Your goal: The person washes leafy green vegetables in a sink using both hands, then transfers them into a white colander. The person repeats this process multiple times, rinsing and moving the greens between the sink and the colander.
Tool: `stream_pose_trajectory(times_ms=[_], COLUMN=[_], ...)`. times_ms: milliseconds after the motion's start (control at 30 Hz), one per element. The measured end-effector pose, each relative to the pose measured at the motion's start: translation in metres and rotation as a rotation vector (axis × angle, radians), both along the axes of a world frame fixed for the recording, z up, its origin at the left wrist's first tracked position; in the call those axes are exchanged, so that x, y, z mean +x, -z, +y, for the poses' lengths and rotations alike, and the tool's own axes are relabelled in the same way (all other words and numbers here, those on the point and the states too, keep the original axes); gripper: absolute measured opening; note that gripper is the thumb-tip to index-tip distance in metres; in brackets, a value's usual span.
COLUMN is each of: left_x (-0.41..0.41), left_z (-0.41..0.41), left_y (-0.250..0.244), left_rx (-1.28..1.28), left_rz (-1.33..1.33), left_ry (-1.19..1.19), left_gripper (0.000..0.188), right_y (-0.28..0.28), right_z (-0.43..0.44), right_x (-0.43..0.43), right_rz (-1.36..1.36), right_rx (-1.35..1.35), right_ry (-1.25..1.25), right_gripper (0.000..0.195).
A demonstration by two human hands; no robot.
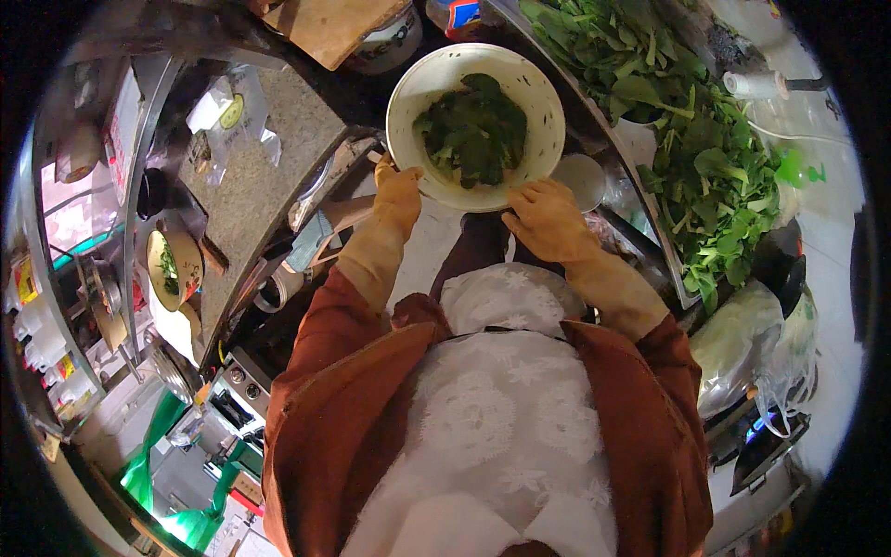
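Note:
A large cream-coloured bowl (543, 104) is held out in front of me, with a heap of dark leafy greens (477, 132) in its bottom. Small leaf scraps cling to its inner wall. My left hand (398, 182), in an orange-tan rubber glove, grips the bowl's lower left rim. On the lower right rim sits my right hand (550, 216), gloved alike, with its fingers curled over the edge and most of its thumb below. The undersides of both grips are hidden.
Loose leafy greens (717, 167) are heaped along the counter at right, with clear plastic bags (745, 348) nearer me. On the left, a stone-look countertop (240, 153) bears a plastic bag and a smaller bowl (184, 268) of greens. A wooden board (327, 28) lies at the top.

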State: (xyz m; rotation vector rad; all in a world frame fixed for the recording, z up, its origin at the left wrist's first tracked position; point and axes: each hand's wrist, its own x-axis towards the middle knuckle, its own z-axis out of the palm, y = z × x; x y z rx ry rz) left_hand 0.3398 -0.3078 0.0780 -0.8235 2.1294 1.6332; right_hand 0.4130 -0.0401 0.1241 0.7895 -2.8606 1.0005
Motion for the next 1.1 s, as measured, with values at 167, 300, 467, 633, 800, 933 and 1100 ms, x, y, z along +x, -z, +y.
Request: stream_pose_trajectory(times_ms=[167, 300, 467, 633, 800, 933, 1100], left_x=[-0.005, -0.03, -0.063, -0.096, -0.113, -0.114, -0.129], left_z=[-0.043, -0.015, -0.017, -0.056, -0.073, -0.04, -0.034], left_y=[0.107, 0.067, 0.077, 0.112, 0.143, 0.043, 0.023], left_rx=[-0.177, -0.442, -0.316, -0.951, -0.6, -0.417, -0.423], left_rz=[0.11, -0.056, -0.01, 0.042, -0.079, -0.156, -0.207], left_ry=[0.294, 0.518, 0.413, 1.344, 0.95, 0.775, 0.777], left_gripper=[0.046, 0.044, 0.035, 0.033, 0.028, 0.04, 0.054], right_y=[-0.006, 0.001, -0.013, -0.024, -0.014, -0.025, -0.047], right_z=[0.018, 0.047, 0.06, 0.053, 0.043, 0.075, 0.139], right_x=[0.016, 0.009, -0.034, -0.057, -0.051, -0.054, -0.109], right_rz=[-0.41, -0.586, -0.626, -0.556, -0.214, 0.067, 0.03], right_rx=[0.01, 0.063, 0.085, 0.001, -0.12, 0.177, 0.397], right_ry=[0.192, 0.209, 0.201, 0.365, 0.728, 0.856, 0.826], right_gripper=[0.032, 0.035, 0.032, 0.03, 0.029, 0.047, 0.074])
